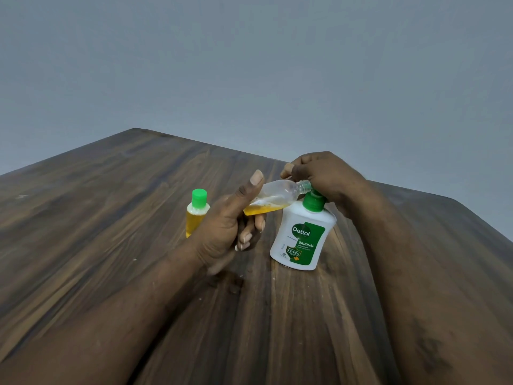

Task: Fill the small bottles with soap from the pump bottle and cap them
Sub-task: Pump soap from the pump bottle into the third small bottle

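Head view: left fingers [249,187] round small bottle [277,193], right fingers [290,168] curled over "Dettol ORIGINAL" pump bottle [301,237].

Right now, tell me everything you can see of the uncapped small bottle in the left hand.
The small bottle is clear plastic, uncapped, with a threaded neck. It is tilted almost on its side above the table, mouth at the green top of the pump bottle. Yellow-orange soap pools along its lower side, filling it partly. The left hand grips its base end.
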The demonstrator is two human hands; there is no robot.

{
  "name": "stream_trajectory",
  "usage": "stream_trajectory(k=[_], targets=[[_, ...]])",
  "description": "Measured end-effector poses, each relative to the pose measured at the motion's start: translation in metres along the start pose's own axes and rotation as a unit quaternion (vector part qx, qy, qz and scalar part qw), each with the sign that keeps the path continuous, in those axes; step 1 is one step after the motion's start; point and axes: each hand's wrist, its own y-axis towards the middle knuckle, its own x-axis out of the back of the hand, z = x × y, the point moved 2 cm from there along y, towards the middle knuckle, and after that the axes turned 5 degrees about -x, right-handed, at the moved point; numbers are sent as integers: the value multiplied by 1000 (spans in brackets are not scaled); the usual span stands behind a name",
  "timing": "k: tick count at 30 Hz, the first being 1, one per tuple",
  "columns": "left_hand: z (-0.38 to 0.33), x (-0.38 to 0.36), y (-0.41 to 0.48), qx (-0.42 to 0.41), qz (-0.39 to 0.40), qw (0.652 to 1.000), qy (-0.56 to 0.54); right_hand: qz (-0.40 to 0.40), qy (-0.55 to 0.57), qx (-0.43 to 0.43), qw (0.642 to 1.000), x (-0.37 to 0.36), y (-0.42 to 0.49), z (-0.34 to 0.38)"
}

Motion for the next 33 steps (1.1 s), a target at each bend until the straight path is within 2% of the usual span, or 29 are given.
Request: stream_trajectory(k=[2,5,9,14,16,21,24,27,33], targets=[[0,0,0,1,2,1000,0,-5,-19,8,1000,0,2,0],[1,-1,-1,-5,5,1000,-4,-19,47,12,999,4,-3,1],[1,-5,-4,-4,12,1000,-3,-107,43,72,991,16,-7,6],[-1,-7,-3,4,10,1000,-6,-191,101,92,972,17,-9,12],[0,-5,-3,4,21,1000,-10,-184,93,79,975,14,-6,11],[-1,-5,-2,7,10,1000,-9,-61,69,22,995,7,0,1],[0,-3,-1,2,-2,1000,-3,-30,52,-7,998,2,1,-2],[0,-1,-1,-5,-9,1000,3,-29,14,-7,999,0,2,-2],[0,-2,-1,-9,-3,1000,1,-82,51,28,995,5,0,0]])
